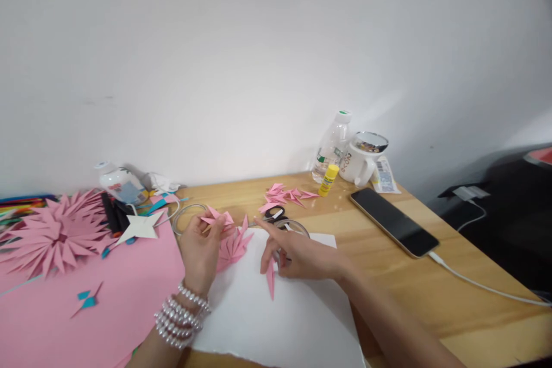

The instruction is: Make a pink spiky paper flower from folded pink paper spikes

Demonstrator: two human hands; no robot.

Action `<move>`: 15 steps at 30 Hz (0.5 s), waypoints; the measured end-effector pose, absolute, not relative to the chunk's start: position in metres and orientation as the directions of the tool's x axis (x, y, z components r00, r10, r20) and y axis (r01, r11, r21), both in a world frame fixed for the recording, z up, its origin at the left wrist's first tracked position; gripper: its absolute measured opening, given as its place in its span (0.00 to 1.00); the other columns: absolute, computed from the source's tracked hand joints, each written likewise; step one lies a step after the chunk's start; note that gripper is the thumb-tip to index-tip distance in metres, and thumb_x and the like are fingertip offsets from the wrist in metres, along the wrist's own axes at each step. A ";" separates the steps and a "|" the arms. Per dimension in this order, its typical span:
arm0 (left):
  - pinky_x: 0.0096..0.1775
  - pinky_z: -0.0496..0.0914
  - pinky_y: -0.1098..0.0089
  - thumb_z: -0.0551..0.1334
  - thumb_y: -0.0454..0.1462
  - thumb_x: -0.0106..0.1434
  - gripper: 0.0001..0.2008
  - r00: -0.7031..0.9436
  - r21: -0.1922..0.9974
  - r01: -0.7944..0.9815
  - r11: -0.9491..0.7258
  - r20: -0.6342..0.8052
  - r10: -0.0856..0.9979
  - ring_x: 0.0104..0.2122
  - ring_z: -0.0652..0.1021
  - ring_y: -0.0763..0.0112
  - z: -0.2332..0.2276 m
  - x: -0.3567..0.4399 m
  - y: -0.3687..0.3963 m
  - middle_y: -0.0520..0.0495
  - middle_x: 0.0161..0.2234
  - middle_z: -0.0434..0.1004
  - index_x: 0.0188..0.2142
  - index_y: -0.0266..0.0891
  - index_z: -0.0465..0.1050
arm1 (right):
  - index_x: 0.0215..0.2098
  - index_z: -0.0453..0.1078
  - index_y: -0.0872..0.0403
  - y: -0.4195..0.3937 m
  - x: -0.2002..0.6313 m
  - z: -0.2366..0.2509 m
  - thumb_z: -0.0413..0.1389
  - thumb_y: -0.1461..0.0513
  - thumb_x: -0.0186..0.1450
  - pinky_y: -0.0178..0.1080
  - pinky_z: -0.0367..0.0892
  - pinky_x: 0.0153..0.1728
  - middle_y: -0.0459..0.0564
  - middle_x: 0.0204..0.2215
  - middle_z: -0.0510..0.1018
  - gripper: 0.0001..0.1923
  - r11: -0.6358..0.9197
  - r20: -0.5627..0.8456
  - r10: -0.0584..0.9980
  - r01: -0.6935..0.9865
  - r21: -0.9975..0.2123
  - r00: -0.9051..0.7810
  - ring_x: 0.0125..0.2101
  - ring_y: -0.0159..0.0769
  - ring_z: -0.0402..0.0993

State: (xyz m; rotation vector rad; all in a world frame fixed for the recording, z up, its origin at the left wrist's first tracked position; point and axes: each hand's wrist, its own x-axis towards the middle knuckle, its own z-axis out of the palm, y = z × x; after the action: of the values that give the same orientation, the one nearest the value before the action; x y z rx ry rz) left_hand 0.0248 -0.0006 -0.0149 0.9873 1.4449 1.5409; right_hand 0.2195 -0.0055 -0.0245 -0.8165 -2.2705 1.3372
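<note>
My left hand (200, 244), with a pearl bracelet on the wrist, pinches a pink folded-paper piece (221, 218) above the white sheet. Just below that hand, a fan of joined pink paper points (234, 246) hangs or rests; I cannot tell whether it is attached to the held piece. My right hand (297, 250) is a little to the right, its index finger stretched toward the fan. Its other fingers are curled on a slim pink paper point (270, 280) that points down over the white paper (276, 322). Scissors (276, 214) lie behind my right hand, partly covered.
Loose pink folded pieces (288, 195) lie at the back beside a yellow glue stick (328, 180), a bottle (332, 146) and a mug (360, 164). A charging phone (393, 222) sits right. At left are a large pink paper star (60, 233) and pink sheets (142, 293).
</note>
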 end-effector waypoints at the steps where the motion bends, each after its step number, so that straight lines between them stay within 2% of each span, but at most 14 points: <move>1: 0.32 0.75 0.64 0.66 0.38 0.46 0.13 -0.392 0.998 -0.046 -0.052 0.030 0.919 0.29 0.78 0.64 -0.015 0.024 0.000 0.49 0.26 0.75 0.30 0.35 0.67 | 0.62 0.33 0.47 -0.006 0.218 -0.026 0.51 0.76 0.49 0.29 0.62 0.27 0.43 0.33 0.78 0.49 0.395 0.032 0.645 0.297 -0.869 -0.763 0.24 0.27 0.64; 4: 0.36 0.74 0.63 0.66 0.38 0.47 0.12 -0.354 0.994 -0.093 -0.050 0.014 0.935 0.31 0.78 0.64 -0.018 0.022 0.001 0.49 0.27 0.75 0.30 0.35 0.67 | 0.61 0.41 0.47 -0.007 0.213 -0.030 0.54 0.73 0.50 0.30 0.63 0.28 0.43 0.30 0.78 0.45 0.399 0.070 0.670 0.279 -0.874 -0.739 0.24 0.27 0.65; 6: 0.38 0.74 0.63 0.66 0.38 0.47 0.12 -0.309 0.992 -0.122 -0.033 -0.007 0.951 0.31 0.79 0.65 -0.019 0.022 0.001 0.49 0.27 0.76 0.29 0.35 0.67 | 0.61 0.43 0.47 -0.007 0.208 -0.032 0.56 0.70 0.52 0.31 0.64 0.29 0.44 0.29 0.77 0.43 0.321 0.106 0.725 0.197 -0.927 -0.680 0.25 0.28 0.67; 10: 0.38 0.73 0.64 0.66 0.38 0.48 0.12 -0.201 0.990 -0.144 -0.003 -0.026 0.979 0.31 0.79 0.64 -0.020 0.024 0.000 0.49 0.29 0.76 0.30 0.35 0.67 | 0.60 0.45 0.50 -0.003 0.200 -0.033 0.59 0.64 0.52 0.32 0.66 0.24 0.45 0.29 0.76 0.41 0.049 0.103 0.902 -0.139 -0.989 -0.420 0.24 0.28 0.68; 13: 0.39 0.73 0.63 0.66 0.38 0.48 0.13 -0.081 0.989 -0.146 0.028 -0.040 0.996 0.33 0.79 0.63 -0.018 0.027 -0.003 0.48 0.30 0.76 0.32 0.35 0.68 | 0.57 0.51 0.51 0.001 0.197 -0.032 0.61 0.62 0.51 0.33 0.67 0.25 0.44 0.27 0.74 0.39 -0.067 0.023 0.973 -0.379 -0.923 -0.228 0.24 0.27 0.68; 15: 0.39 0.73 0.62 0.66 0.38 0.48 0.14 -0.011 0.988 -0.139 0.069 -0.071 0.997 0.33 0.78 0.63 -0.017 0.031 -0.006 0.47 0.31 0.77 0.34 0.35 0.67 | 0.55 0.54 0.51 0.002 0.196 -0.033 0.62 0.61 0.51 0.33 0.68 0.28 0.42 0.25 0.72 0.35 -0.101 -0.026 0.986 -0.473 -0.875 -0.163 0.25 0.27 0.69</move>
State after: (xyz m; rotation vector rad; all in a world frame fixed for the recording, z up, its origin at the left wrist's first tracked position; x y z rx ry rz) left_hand 0.0308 -0.0057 -0.0167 1.0488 1.1501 1.2315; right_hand 0.1962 0.0024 -0.0331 -0.7973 -0.8993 1.5633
